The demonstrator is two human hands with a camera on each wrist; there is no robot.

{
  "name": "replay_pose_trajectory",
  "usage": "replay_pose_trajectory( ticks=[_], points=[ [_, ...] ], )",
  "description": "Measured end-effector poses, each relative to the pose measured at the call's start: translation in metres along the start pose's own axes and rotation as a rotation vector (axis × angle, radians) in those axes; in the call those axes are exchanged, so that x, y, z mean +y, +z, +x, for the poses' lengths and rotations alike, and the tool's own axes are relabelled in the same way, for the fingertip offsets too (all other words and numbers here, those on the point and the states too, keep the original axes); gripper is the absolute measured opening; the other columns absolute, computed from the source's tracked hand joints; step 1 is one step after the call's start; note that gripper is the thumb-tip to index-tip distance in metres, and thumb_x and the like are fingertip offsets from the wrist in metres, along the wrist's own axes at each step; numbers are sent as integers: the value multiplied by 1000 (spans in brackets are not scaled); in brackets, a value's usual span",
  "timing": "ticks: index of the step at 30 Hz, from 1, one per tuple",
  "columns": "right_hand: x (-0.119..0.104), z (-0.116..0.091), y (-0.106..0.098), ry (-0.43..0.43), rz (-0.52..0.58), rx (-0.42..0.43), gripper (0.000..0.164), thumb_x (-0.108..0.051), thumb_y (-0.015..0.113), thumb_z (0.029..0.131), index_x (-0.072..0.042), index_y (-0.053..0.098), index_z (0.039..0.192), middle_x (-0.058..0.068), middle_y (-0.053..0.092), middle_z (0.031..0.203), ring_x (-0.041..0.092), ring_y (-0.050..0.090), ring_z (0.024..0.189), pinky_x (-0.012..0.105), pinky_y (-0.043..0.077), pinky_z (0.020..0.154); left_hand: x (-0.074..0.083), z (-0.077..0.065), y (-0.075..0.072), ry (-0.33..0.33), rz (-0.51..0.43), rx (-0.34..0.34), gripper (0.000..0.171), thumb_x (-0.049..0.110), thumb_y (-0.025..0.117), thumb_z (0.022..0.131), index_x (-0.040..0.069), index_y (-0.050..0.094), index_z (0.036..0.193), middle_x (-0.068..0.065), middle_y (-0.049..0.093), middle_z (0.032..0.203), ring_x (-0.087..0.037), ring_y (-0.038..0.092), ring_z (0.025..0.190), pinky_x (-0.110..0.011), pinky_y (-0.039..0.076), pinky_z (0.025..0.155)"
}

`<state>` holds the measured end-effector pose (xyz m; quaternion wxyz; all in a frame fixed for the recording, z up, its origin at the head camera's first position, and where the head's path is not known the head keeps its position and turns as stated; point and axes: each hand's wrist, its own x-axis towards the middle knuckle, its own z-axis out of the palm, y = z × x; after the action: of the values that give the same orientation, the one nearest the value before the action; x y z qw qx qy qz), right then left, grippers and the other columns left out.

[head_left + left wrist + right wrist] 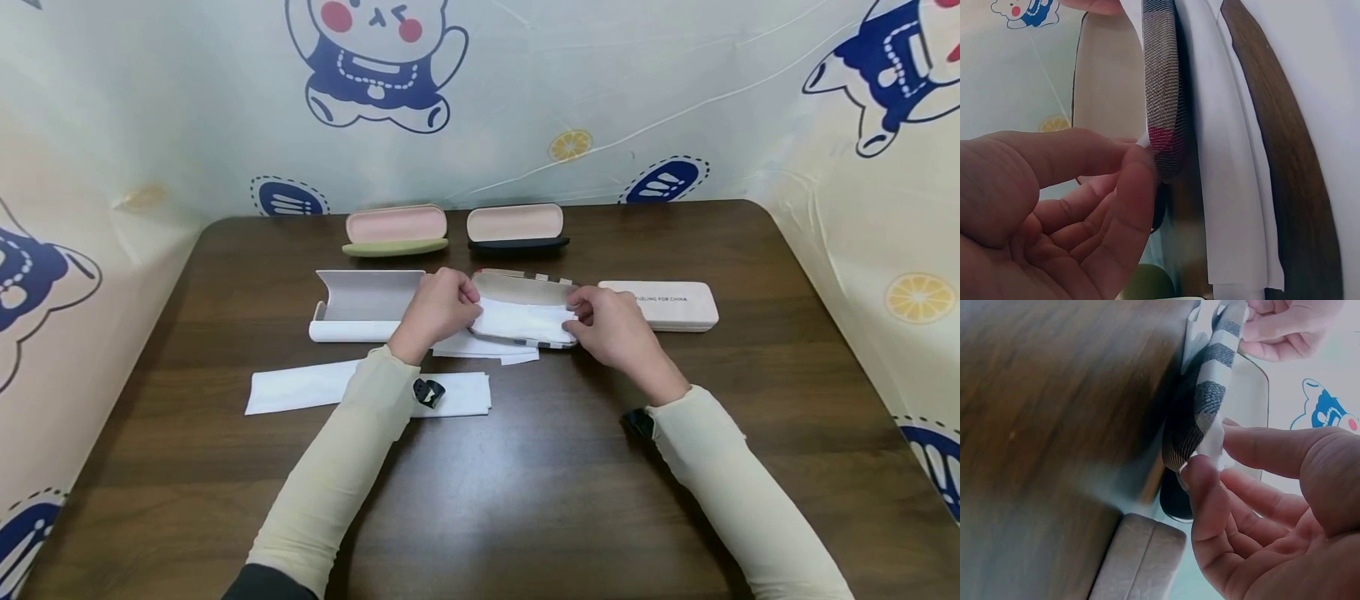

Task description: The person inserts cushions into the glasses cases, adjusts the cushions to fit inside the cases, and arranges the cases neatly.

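White cloth (525,318) in plaid case (517,288), long axes left-right. Left grip (437,305), right grip (611,327) each pinching cloth end.

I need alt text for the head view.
A person's left hand and right hand pinch a white sheet at an open checked case on a table. Four other cases stand behind and beside it, three open; white strips lie in front.
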<state>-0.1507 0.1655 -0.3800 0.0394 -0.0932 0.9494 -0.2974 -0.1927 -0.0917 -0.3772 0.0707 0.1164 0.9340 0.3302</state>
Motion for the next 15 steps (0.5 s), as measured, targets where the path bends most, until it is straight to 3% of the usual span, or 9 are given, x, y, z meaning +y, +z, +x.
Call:
replay_pose_trajectory(
  ticks=[7, 11, 15],
  points=[
    [0, -15, -9, 29, 9, 36, 45, -17, 79, 88, 0, 63, 126, 15, 71, 100, 26, 68, 84, 44, 56, 76, 1, -1, 1, 0, -8, -8, 8, 9, 75, 84, 3, 74, 88, -6, 71, 80, -23, 64, 80, -35, 51, 76],
    [-1, -23, -11, 47, -3, 8, 75, -29, 84, 83, -5, 47, 143, 17, 70, 102, 29, 67, 83, 47, 54, 75, 2, -3, 0, 8, -19, -9, 10, 10, 75, 85, 2, 74, 89, -6, 72, 79, -23, 65, 81, -35, 50, 80],
    [-1, -21, -4, 40, -43, -64, 106, -37, 88, 77, -12, 23, 157, 16, 68, 93, 30, 63, 78, 45, 51, 70, 1, -4, 0, -1, -32, -10, 10, 11, 76, 86, 2, 74, 89, -5, 72, 77, -22, 65, 80, -37, 43, 95]
  ],
)
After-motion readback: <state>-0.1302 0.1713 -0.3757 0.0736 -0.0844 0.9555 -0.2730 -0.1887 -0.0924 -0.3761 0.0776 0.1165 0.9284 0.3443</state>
